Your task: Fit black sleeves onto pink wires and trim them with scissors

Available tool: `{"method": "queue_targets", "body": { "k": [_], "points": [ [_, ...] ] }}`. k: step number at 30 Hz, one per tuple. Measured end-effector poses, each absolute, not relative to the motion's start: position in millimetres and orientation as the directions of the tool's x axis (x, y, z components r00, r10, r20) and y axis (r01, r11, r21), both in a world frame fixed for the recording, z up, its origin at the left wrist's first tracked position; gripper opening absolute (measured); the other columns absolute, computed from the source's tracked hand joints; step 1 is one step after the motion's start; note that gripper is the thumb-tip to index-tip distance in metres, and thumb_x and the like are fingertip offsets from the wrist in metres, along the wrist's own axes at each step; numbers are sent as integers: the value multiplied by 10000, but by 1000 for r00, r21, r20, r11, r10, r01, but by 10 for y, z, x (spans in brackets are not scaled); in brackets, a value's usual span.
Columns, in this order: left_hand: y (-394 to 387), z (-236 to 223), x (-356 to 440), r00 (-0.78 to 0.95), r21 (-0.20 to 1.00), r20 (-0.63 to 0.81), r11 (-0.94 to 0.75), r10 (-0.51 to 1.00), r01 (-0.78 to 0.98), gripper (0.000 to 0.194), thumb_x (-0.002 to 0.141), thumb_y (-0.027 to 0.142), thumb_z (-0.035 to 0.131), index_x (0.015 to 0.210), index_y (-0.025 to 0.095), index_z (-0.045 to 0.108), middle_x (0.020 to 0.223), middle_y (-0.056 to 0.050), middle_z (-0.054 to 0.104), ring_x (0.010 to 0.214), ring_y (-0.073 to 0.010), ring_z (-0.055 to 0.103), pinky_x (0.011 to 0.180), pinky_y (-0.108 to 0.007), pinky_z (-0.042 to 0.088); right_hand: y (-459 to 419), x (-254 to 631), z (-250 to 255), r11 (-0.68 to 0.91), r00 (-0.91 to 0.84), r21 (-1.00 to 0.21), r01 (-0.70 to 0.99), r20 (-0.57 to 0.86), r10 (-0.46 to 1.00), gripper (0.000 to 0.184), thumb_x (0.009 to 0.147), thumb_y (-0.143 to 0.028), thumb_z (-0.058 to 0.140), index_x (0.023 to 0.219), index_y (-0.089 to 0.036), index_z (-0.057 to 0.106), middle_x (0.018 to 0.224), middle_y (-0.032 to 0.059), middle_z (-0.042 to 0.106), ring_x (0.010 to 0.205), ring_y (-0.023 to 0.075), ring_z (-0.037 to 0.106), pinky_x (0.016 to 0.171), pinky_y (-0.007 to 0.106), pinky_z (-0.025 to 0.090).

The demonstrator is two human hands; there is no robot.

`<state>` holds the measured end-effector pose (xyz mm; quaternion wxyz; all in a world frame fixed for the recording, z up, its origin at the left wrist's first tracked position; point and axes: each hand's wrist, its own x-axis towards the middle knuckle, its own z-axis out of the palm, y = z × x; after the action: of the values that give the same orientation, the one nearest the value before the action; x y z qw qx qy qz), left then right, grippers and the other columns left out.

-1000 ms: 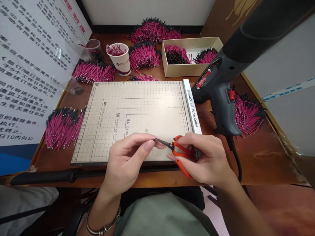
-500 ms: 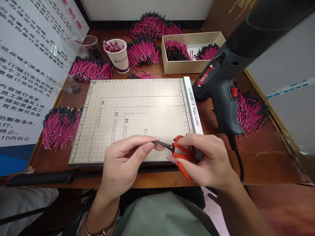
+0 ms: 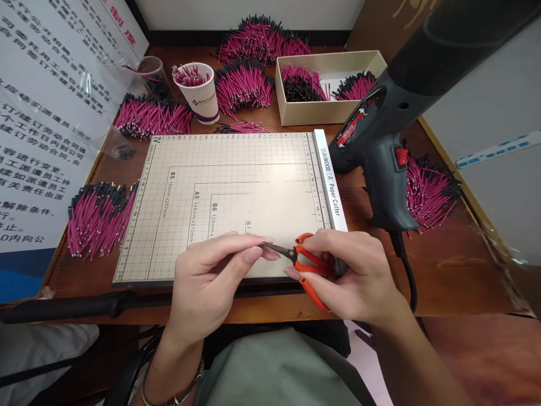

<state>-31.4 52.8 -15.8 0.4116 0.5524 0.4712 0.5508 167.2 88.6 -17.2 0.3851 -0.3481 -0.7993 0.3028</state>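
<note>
My right hand (image 3: 349, 270) grips a pair of small scissors (image 3: 310, 260) with orange handles and dark blades, held over the front of the paper cutter board (image 3: 236, 152). The blades point left and look nearly closed. Their tips reach the fingertips of my left hand (image 3: 215, 276), whose thumb and index finger are pinched together. Whatever sits in that pinch is too small and too covered to make out. Around the board lie piles of short pink wires with black ends, one pile (image 3: 99, 220) to its left.
A heat gun (image 3: 380, 146) with a cable stands on the right, before another wire pile (image 3: 431, 194). Behind the board are a paper cup (image 3: 198, 98) of wires, a cardboard box (image 3: 329, 115) and more piles (image 3: 245, 87). The cutter's black handle (image 3: 63, 307) runs along the front edge.
The view has shifted slightly, so everything sits a little further left. Both hands and the scissors keep nearly the same pose.
</note>
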Motion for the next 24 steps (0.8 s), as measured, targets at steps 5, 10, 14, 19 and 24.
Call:
{"method": "queue_targets", "body": {
  "k": [5,10,14,19,24],
  "points": [
    [537,-140,-308,-55,977,210,-207,976,53,307,918,29,674,1006,293,804,862,71,805,791,-98,776,779,-160,625,887,1686,-203,584,-464,-746,320,413,783,250,824,-103,723,819,-193,490,659,-81,459,573,40,353,537,177,311],
    [532,-150,-292,-57,980,200,-199,978,20,334,921,21,668,1027,309,802,874,87,803,797,-69,767,793,-129,610,900,1691,-184,591,-477,-745,310,416,774,257,833,-105,719,801,-189,479,650,-79,436,566,41,331,518,180,298],
    [505,-165,-299,-47,983,181,-182,982,-10,328,943,45,656,1039,321,804,858,98,794,791,-42,750,798,-101,590,894,1698,-173,582,-475,-757,296,411,778,245,846,-129,723,818,-190,487,650,-80,411,568,44,314,511,180,293],
    [496,-162,-313,-30,985,164,-165,986,-44,346,941,47,651,1061,330,810,833,99,787,752,-46,738,762,-115,598,893,1701,-175,593,-489,-747,301,413,769,259,837,-126,719,817,-189,469,655,-79,411,577,43,311,518,177,289],
    [492,-163,-322,-27,984,171,-172,985,-42,359,928,40,652,1055,335,814,822,99,782,734,-47,732,734,-114,594,896,1693,-175,600,-492,-738,308,416,764,266,837,-112,708,801,-186,455,648,-78,417,577,42,310,516,178,284]
  ]
}}
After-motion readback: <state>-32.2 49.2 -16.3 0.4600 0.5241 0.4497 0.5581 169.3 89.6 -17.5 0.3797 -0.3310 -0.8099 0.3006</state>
